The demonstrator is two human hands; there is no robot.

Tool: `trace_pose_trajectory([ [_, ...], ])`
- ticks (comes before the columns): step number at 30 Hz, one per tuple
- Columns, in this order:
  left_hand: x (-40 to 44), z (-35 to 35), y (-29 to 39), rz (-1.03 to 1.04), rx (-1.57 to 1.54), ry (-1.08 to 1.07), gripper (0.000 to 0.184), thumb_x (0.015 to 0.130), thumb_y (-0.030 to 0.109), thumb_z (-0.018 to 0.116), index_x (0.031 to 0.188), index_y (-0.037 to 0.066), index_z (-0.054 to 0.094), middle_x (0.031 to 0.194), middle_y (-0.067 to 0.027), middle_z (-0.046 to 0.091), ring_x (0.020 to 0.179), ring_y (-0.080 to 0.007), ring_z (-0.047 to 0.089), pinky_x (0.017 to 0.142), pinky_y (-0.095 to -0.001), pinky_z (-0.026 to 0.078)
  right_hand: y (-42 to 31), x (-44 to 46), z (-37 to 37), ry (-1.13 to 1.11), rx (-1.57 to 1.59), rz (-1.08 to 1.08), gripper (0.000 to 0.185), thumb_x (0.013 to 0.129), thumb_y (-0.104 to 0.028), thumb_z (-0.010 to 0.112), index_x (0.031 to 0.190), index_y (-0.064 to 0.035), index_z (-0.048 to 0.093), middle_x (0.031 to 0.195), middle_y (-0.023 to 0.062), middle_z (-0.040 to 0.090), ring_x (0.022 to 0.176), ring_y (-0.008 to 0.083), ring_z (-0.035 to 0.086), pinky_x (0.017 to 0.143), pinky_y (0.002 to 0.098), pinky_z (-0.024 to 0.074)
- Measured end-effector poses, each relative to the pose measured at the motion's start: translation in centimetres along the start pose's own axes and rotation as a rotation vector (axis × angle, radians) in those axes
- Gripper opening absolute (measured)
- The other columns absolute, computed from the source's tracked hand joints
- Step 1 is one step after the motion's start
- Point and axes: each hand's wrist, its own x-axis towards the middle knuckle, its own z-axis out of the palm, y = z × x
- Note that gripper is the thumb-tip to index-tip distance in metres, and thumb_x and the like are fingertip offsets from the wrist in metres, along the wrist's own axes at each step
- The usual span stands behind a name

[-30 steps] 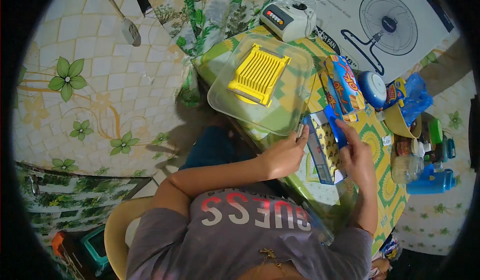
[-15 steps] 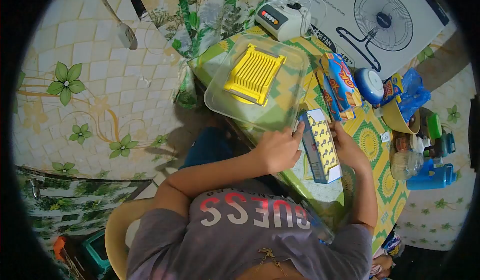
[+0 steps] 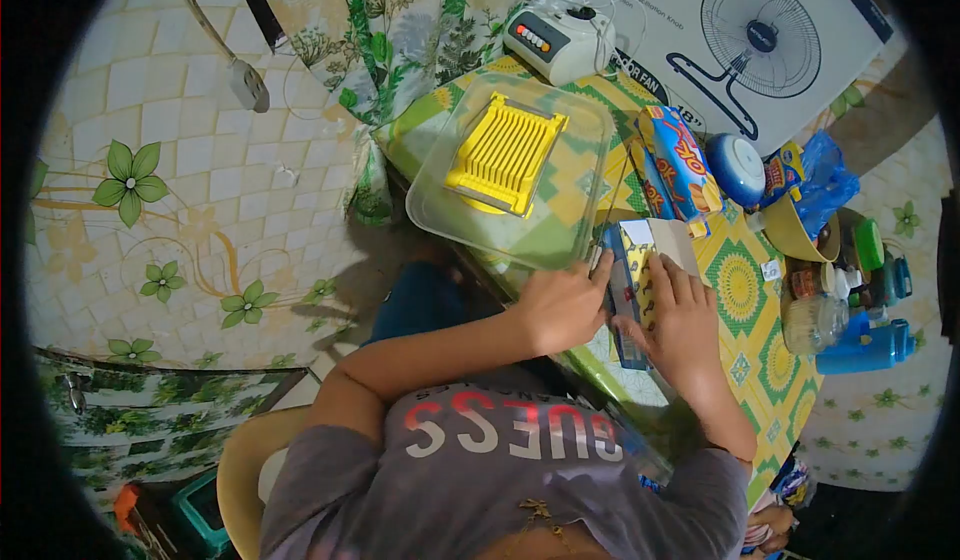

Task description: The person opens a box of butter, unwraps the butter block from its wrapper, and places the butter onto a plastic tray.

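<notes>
Fingers of the right hand lie spread, unclenched, over the patterned box on the table, beside the clear container; the left hand is at the box's edge, grip unclear. Steadying seems in hand; lifting would call for a side grip.

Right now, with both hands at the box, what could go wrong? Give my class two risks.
1. The right hand lies across the box, so too much pressure might dent it.

2. The left hand is close to the near corner of the clear plastic container. A careless move could nudge the container, perhaps shifting the yellow slicer resting on it; whether hand and container touch is hard to tell.
</notes>
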Motion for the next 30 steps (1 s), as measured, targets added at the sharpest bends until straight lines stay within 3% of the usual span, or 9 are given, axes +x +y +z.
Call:
trace_pose_trajectory([
  [4,0.5,-0.7,-0.1,0.019,-0.072,-0.048,0.078,0.088,0.032,0.059,0.15,-0.001,0.024,0.094,-0.0257,0.064,0.073,-0.0403,0.067,0.062,-0.0509,0.054,0.3,0.1,-0.2,-0.103,0.043,0.151,0.075,0.074,-0.023,0.075,0.138,-0.0021,0.044,0.121,0.0181,0.055,0.11,0.0369,0.055,0.088,0.0447,0.0499],
  [9,0.7,-1.2,0.0,0.007,-0.081,-0.068,0.077,0.089,0.035,0.059,0.15,0.001,0.025,0.096,-0.024,0.064,0.077,-0.0406,0.066,0.069,-0.0506,0.053,0.8,-0.1,-1.0,-0.11,0.071,0.097,0.073,0.071,-0.015,0.074,0.137,-0.005,0.046,0.117,0.0161,0.054,0.108,0.0371,0.055,0.087,0.044,0.051],
  [12,-0.6,-1.8,-1.1,0.006,-0.118,0.065,0.069,0.087,0.037,0.063,0.143,0.007,0.039,0.099,-0.0176,0.062,0.082,-0.0366,0.066,0.072,-0.0459,0.052,0.1,0.1,-1.5,-0.089,0.052,0.028,0.07,0.07,-0.015,0.075,0.135,-0.0063,0.049,0.118,0.015,0.053,0.108,0.0354,0.054,0.087,0.0428,0.0503],
  [15,-2.6,-2.8,-4.8,0.119,-0.022,0.467,0.06,0.082,0.041,0.068,0.133,0.013,0.052,0.105,-0.0114,0.06,0.091,-0.032,0.062,0.082,-0.0432,0.048,-0.3,0.2,-1.0,-0.043,0.041,0.031,0.067,0.071,-0.016,0.076,0.132,-0.0071,0.051,0.118,0.0139,0.053,0.107,0.0341,0.054,0.086,0.0424,0.0499],
  [19,-5.4,-4.9,-9.8,-0.051,0.185,0.502,0.065,0.074,0.05,0.075,0.124,0.012,0.056,0.113,-0.0098,0.057,0.111,-0.0305,0.053,0.097,-0.0484,0.037,0.1,0.2,-0.2,0.019,0.041,0.059,0.064,0.072,-0.019,0.077,0.13,-0.0071,0.052,0.116,0.0135,0.054,0.105,0.0339,0.055,0.085,0.0424,0.0496],
  [25,-7.2,-4.0,-14.3,-0.128,0.28,0.56,0.065,0.07,0.056,0.075,0.114,0.012,0.059,0.111,-0.0084,0.057,0.11,-0.0287,0.052,0.093,-0.0459,0.038,0.4,0.6,0.7,0.062,0.062,0.077,0.064,0.073,-0.021,0.077,0.13,-0.0051,0.051,0.114,0.0146,0.055,0.103,0.0351,0.055,0.085,0.0431,0.0489],
  [30,-7.1,-3.1,-15.2,-0.156,0.148,0.521,0.048,0.073,0.051,0.075,0.092,0.01,0.059,0.097,-0.0068,0.055,0.1,-0.0286,0.053,0.083,-0.0464,0.042,0.4,0.8,0.1,0.024,0.131,0.12,0.063,0.077,-0.025,0.076,0.13,-0.003,0.052,0.113,0.0151,0.056,0.104,0.0358,0.056,0.085,0.0435,0.0483],
])
